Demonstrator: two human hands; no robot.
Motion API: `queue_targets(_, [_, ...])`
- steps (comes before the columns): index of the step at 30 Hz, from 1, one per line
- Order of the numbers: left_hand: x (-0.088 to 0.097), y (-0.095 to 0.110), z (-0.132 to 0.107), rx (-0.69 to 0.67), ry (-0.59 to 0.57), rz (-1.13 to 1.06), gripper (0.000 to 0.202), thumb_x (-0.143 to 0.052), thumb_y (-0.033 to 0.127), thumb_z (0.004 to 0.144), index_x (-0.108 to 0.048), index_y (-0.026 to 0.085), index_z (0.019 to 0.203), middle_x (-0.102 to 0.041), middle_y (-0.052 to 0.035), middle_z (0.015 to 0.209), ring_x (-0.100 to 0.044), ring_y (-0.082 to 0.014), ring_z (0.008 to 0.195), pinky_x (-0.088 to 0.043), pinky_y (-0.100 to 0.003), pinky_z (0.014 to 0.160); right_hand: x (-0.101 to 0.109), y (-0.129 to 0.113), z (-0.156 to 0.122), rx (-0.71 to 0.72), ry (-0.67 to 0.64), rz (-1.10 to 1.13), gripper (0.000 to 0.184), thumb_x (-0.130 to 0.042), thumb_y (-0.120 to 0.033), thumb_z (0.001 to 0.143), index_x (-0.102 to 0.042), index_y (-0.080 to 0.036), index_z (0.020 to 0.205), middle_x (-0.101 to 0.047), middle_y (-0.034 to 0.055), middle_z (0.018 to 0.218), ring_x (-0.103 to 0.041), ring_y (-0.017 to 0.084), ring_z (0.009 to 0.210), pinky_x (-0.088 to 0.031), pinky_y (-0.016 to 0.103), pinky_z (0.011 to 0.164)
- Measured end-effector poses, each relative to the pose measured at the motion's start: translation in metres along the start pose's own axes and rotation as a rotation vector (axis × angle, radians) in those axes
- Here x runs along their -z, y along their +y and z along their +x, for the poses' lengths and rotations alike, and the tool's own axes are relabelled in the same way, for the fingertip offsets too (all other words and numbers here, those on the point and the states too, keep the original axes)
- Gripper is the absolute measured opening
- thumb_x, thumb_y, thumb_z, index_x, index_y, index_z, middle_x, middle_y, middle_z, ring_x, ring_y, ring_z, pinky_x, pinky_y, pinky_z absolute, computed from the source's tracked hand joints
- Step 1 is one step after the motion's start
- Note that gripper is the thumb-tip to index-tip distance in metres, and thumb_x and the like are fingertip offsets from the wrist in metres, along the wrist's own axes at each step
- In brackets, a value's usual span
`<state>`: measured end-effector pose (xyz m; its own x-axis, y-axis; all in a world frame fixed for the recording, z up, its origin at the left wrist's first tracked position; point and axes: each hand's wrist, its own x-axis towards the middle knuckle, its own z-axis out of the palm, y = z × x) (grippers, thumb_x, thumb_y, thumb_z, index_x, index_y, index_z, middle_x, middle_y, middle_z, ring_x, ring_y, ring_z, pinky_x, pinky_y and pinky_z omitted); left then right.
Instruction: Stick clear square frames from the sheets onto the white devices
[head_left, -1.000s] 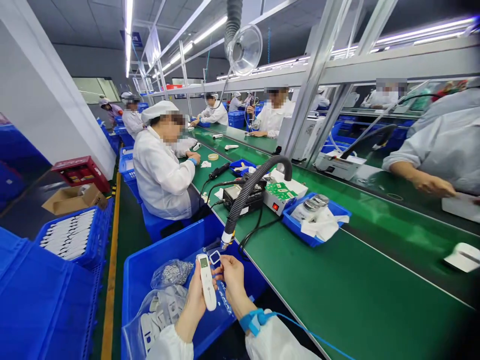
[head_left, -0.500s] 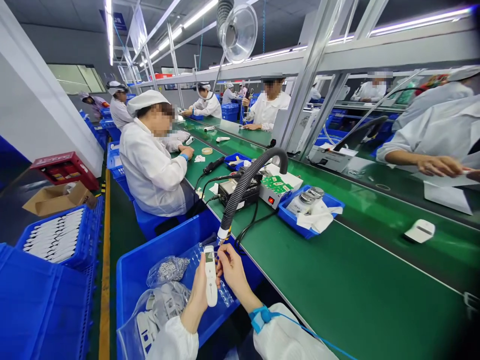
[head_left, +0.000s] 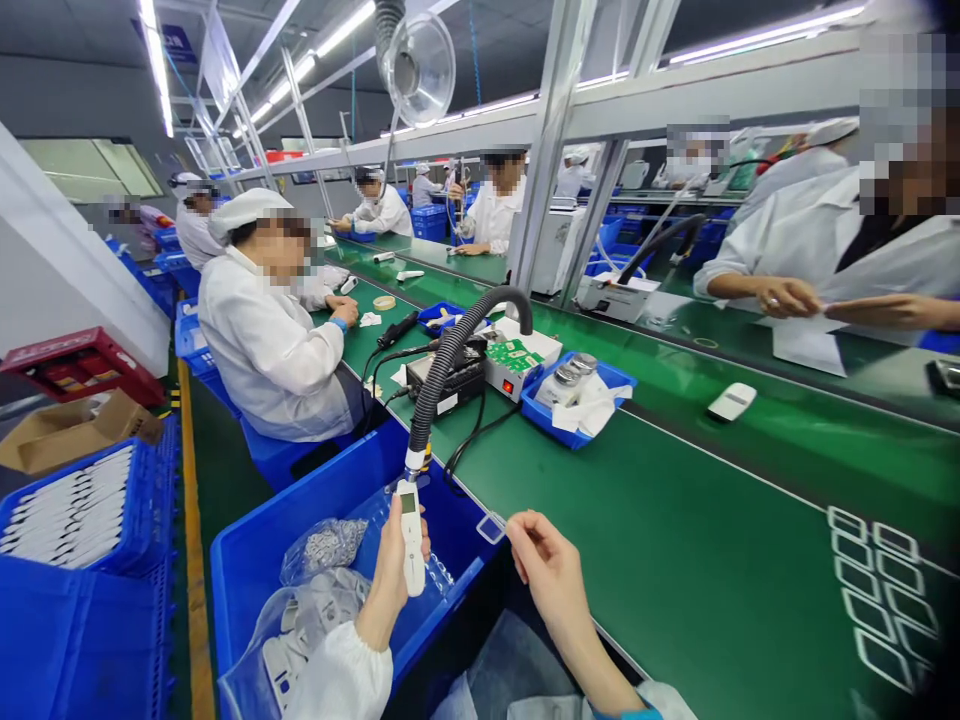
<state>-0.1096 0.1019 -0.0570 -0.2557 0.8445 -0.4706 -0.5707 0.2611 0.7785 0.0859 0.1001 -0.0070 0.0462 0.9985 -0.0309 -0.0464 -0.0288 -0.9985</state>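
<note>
My left hand (head_left: pixel 388 572) is wrapped round a white handheld device (head_left: pixel 412 555) with a small grey screen near its top, held upright over the blue bin (head_left: pixel 240 545). The nozzle end of a black corrugated hose (head_left: pixel 435 385) is just above the device's top. Out to the right, my right hand (head_left: pixel 551 565) pinches a small thin rectangular frame (head_left: pixel 491 530) between thumb and fingertips, apart from the device. The frame is over the bin's edge beside the green bench (head_left: pixel 675 560).
Several white rectangular frames (head_left: pixel 862 590) lie in rows at the bench's right. A white device (head_left: pixel 732 402) sits on the green belt. A blue tray (head_left: pixel 577 410) and a box with a red switch (head_left: pixel 517 370) stand ahead. Co-workers (head_left: pixel 262 330) sit along the line.
My right hand has moved away from the device to the right, carrying the small frame. The view has turned right, bringing the rows of frames into sight.
</note>
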Motion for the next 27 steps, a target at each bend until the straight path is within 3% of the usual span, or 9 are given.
queue_targets(5, [-0.013, -0.018, -0.034, 0.060, -0.021, 0.019, 0.068, -0.065, 0.073, 0.069, -0.056, 0.014, 0.103, -0.056, 0.0015, 0.066, -0.047, -0.0091, 0.044, -0.035, -0.021, 0.041, 0.050, -0.013, -0.026, -0.188, 0.018, 0.044, 0.045, -0.071, -0.058, 0.071, -0.057, -0.016, 0.071, -0.035, -0.0047, 0.053, -0.026, 0.007, 0.047, -0.017, 0.022, 0.044])
queue_targets(8, [-0.031, -0.029, -0.066, 0.121, -0.150, 0.095, 0.063, -0.063, 0.069, 0.075, -0.059, 0.012, 0.102, -0.059, -0.0017, 0.067, -0.048, -0.0099, 0.045, -0.037, -0.022, 0.043, 0.068, -0.014, -0.039, -0.305, 0.045, 0.145, 0.046, -0.074, -0.057, 0.070, -0.053, -0.016, 0.071, -0.028, -0.0075, 0.052, -0.018, 0.004, 0.046, -0.012, 0.021, 0.045])
queue_targets(12, [-0.059, -0.040, -0.102, 0.216, -0.323, 0.177, 0.059, -0.052, 0.068, 0.083, -0.061, 0.010, 0.086, -0.055, -0.0039, 0.053, -0.048, -0.0107, 0.046, -0.036, -0.020, 0.047, 0.083, -0.015, -0.049, -0.363, 0.065, 0.212, 0.050, -0.076, -0.059, 0.065, -0.051, -0.016, 0.069, -0.024, -0.0095, 0.049, -0.015, 0.003, 0.044, -0.009, 0.021, 0.045])
queue_targets(16, [-0.077, -0.050, -0.120, 0.279, -0.440, 0.220, 0.060, -0.050, 0.068, 0.085, -0.062, 0.010, 0.091, -0.056, -0.0047, 0.055, -0.048, -0.0106, 0.048, -0.036, -0.020, 0.049, 0.094, -0.018, -0.055, -0.337, 0.085, 0.174, 0.049, -0.075, -0.059, 0.066, -0.052, -0.016, 0.069, -0.027, -0.0085, 0.051, -0.017, 0.003, 0.044, -0.010, 0.021, 0.044])
queue_targets(23, [-0.088, -0.055, -0.126, 0.353, -0.461, 0.248, 0.058, -0.055, 0.066, 0.083, -0.062, 0.009, 0.095, -0.058, -0.0047, 0.058, -0.049, -0.0109, 0.048, -0.036, -0.020, 0.047, 0.093, -0.027, -0.057, -0.150, 0.053, -0.008, 0.042, -0.064, -0.055, 0.076, -0.056, -0.014, 0.068, -0.042, -0.0020, 0.060, -0.032, 0.008, 0.053, -0.025, 0.022, 0.050])
queue_targets(27, [-0.092, -0.052, -0.131, 0.360, -0.467, 0.280, 0.061, -0.056, 0.068, 0.081, -0.062, 0.008, 0.093, -0.058, -0.0048, 0.055, -0.048, -0.0108, 0.045, -0.032, -0.019, 0.044, 0.088, -0.024, -0.055, -0.131, -0.005, -0.052, 0.041, -0.060, -0.054, 0.079, -0.055, -0.014, 0.070, -0.046, -0.0006, 0.062, -0.038, 0.010, 0.058, -0.031, 0.023, 0.055])
